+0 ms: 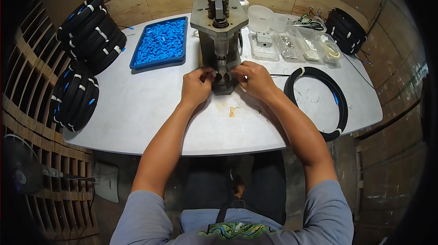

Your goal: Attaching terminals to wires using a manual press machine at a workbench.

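A grey metal bench press (pixel 220 21) stands in the middle of the table, and both hands are at the foot of its ram. My left hand (pixel 197 84) is on the left side of the die, thumb and fingers pinched together; whatever lies between the tips is too small to make out. On the other side, my right hand (pixel 254 79) pinches the end of a black cable. That cable leads rightward to a coiled black cable (pixel 342 115), tied with white bands and bearing a blue connector. The cable's tip is hidden between the fingers and the press.
Left of the press sits a blue tray (pixel 135 65) full of small blue plastic pieces. Banded black coils (pixel 91 35) are stacked at the left edge, another stack (pixel 346 31) at the far right. Clear plastic boxes (pixel 264 55) of small parts and scissors (pixel 308 25) lie behind my right hand.
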`<action>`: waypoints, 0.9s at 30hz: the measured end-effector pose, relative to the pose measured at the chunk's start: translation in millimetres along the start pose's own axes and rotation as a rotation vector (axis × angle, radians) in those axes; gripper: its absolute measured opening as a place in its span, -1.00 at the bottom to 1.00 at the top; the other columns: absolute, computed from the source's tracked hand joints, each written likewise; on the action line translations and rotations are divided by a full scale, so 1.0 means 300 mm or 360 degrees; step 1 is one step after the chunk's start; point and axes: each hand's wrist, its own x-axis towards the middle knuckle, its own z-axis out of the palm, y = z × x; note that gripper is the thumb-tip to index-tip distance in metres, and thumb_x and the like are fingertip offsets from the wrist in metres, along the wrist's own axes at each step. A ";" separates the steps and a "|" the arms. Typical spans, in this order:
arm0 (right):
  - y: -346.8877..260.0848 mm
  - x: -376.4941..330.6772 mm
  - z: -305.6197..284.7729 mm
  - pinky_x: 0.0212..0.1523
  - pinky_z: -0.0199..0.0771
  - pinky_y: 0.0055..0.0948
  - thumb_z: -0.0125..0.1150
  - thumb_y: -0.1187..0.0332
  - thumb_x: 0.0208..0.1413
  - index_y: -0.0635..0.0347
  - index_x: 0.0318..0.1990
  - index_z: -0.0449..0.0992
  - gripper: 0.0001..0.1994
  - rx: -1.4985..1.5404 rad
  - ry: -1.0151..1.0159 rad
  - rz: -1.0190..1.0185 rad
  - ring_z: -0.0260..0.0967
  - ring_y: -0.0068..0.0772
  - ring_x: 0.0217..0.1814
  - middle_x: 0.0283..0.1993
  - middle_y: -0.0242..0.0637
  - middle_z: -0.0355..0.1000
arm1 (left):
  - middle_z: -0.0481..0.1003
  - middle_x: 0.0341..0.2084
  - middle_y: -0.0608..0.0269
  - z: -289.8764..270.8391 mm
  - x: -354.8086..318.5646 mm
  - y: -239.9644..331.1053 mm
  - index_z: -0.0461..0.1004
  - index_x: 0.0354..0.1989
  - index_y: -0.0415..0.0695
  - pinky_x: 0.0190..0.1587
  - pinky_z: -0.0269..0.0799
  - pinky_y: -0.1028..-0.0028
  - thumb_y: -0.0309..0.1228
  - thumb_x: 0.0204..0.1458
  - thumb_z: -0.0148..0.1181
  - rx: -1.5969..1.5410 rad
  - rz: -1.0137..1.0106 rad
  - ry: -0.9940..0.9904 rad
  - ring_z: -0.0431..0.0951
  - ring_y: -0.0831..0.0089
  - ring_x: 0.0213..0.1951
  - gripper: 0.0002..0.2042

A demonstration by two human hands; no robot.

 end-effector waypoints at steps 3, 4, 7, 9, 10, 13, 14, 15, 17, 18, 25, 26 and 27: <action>0.000 0.000 0.005 -0.38 0.47 -0.32 0.19 0.57 -0.23 0.04 -0.23 0.57 -0.68 -0.0022 0.0036 0.0000 0.42 -0.21 -0.42 -0.47 -0.30 0.40 | 0.58 -0.56 0.09 0.004 0.001 -0.003 0.60 -0.29 -0.25 -0.38 0.47 0.49 -0.45 0.01 0.22 -0.0037 -0.0001 0.0006 0.60 0.42 -0.51 -0.85; -0.001 0.000 0.006 -0.38 0.47 -0.32 0.19 0.57 -0.23 0.04 -0.23 0.57 -0.68 -0.0021 0.0035 0.0002 0.42 -0.21 -0.42 -0.47 -0.30 0.40 | 0.58 -0.56 0.09 0.005 0.002 -0.004 0.60 -0.29 -0.25 -0.38 0.47 0.49 -0.45 0.01 0.22 -0.0037 -0.0003 0.0004 0.60 0.42 -0.51 -0.85; -0.005 0.000 0.003 -0.37 0.47 -0.32 0.18 0.56 -0.22 0.04 -0.23 0.58 -0.68 -0.0013 -0.0004 0.0031 0.42 -0.21 -0.42 -0.47 -0.30 0.40 | 0.58 -0.57 0.09 0.001 0.003 -0.003 0.60 -0.29 -0.25 -0.38 0.47 0.49 -0.45 0.00 0.22 0.0010 0.0011 0.0005 0.60 0.42 -0.51 -0.85; -0.010 0.001 -0.005 -0.30 0.48 -0.29 0.17 0.52 -0.19 0.05 -0.23 0.58 -0.71 -0.0010 -0.0131 0.0138 0.45 -0.22 -0.30 -0.40 -0.31 0.44 | 0.59 -0.56 0.13 0.002 0.003 -0.004 0.59 -0.26 -0.28 -0.37 0.45 0.55 -0.47 0.02 0.21 0.0028 0.0014 -0.0007 0.58 0.51 -0.49 -0.84; -0.011 0.001 -0.004 -0.30 0.48 -0.29 0.17 0.52 -0.19 0.05 -0.23 0.58 -0.71 -0.0009 -0.0130 0.0138 0.45 -0.22 -0.30 -0.40 -0.31 0.44 | 0.59 -0.56 0.13 0.002 0.002 -0.004 0.59 -0.26 -0.28 -0.37 0.45 0.55 -0.47 0.02 0.21 0.0029 0.0015 -0.0007 0.58 0.51 -0.49 -0.84; -0.011 0.003 -0.004 -0.29 0.48 -0.29 0.17 0.49 -0.18 0.05 -0.24 0.58 -0.73 0.0017 -0.0143 0.0146 0.45 -0.20 -0.31 -0.40 -0.29 0.44 | 0.59 -0.55 0.13 0.002 0.000 -0.005 0.59 -0.26 -0.28 -0.37 0.45 0.55 -0.48 0.02 0.20 0.0004 0.0027 0.0009 0.59 0.51 -0.49 -0.84; -0.012 0.002 -0.005 -0.29 0.48 -0.29 0.17 0.48 -0.17 0.06 -0.25 0.58 -0.74 0.0040 -0.0134 0.0146 0.45 -0.20 -0.31 -0.40 -0.29 0.45 | 0.59 -0.55 0.13 0.002 0.001 -0.007 0.59 -0.25 -0.28 -0.37 0.45 0.55 -0.48 0.03 0.20 0.0006 0.0040 0.0013 0.59 0.51 -0.48 -0.84; -0.013 0.002 -0.005 -0.29 0.48 -0.29 0.18 0.47 -0.17 0.07 -0.25 0.58 -0.76 0.0062 -0.0125 0.0146 0.45 -0.19 -0.32 -0.41 -0.28 0.45 | 0.59 -0.55 0.13 0.002 0.001 -0.008 0.59 -0.25 -0.28 -0.36 0.45 0.54 -0.48 0.03 0.20 0.0007 0.0054 0.0017 0.59 0.52 -0.48 -0.84; -0.013 0.003 -0.009 -0.29 0.48 -0.29 0.18 0.47 -0.17 0.08 -0.26 0.58 -0.77 0.0081 -0.0135 0.0154 0.46 -0.19 -0.32 -0.41 -0.28 0.45 | 0.59 -0.55 0.13 0.003 0.001 -0.005 0.59 -0.25 -0.28 -0.36 0.46 0.54 -0.48 0.03 0.20 0.0014 0.0044 0.0010 0.59 0.52 -0.48 -0.84; -0.014 0.004 -0.010 -0.30 0.48 -0.29 0.18 0.46 -0.16 0.08 -0.27 0.58 -0.78 0.0101 -0.0147 0.0162 0.46 -0.19 -0.32 -0.41 -0.28 0.45 | 0.59 -0.55 0.13 0.003 0.002 -0.004 0.59 -0.25 -0.27 -0.36 0.46 0.54 -0.48 0.03 0.20 0.0022 0.0032 0.0004 0.59 0.52 -0.47 -0.84; -0.006 0.004 -0.002 -0.32 0.48 -0.29 0.17 0.47 -0.16 0.07 -0.27 0.57 -0.77 0.0042 -0.0097 0.0118 0.45 -0.19 -0.33 -0.43 -0.29 0.44 | 0.58 -0.55 0.07 0.006 0.004 -0.014 0.60 -0.28 -0.23 -0.39 0.46 0.47 -0.43 0.00 0.22 0.0013 0.0033 0.0039 0.57 0.41 -0.53 -0.84; -0.005 0.002 -0.001 -0.32 0.48 -0.29 0.17 0.48 -0.15 0.06 -0.26 0.57 -0.77 0.0023 -0.0080 0.0114 0.45 -0.19 -0.34 -0.43 -0.29 0.44 | 0.58 -0.55 0.10 0.005 0.003 -0.011 0.59 -0.27 -0.25 -0.37 0.45 0.51 -0.45 0.02 0.21 0.0034 0.0020 0.0015 0.58 0.47 -0.50 -0.84; -0.003 0.001 -0.001 -0.32 0.48 -0.29 0.17 0.48 -0.15 0.06 -0.26 0.57 -0.77 0.0004 -0.0062 0.0110 0.45 -0.19 -0.34 -0.43 -0.30 0.43 | 0.59 -0.55 0.13 0.005 0.003 -0.008 0.59 -0.25 -0.27 -0.36 0.45 0.54 -0.47 0.03 0.20 0.0054 0.0007 -0.0009 0.59 0.53 -0.48 -0.84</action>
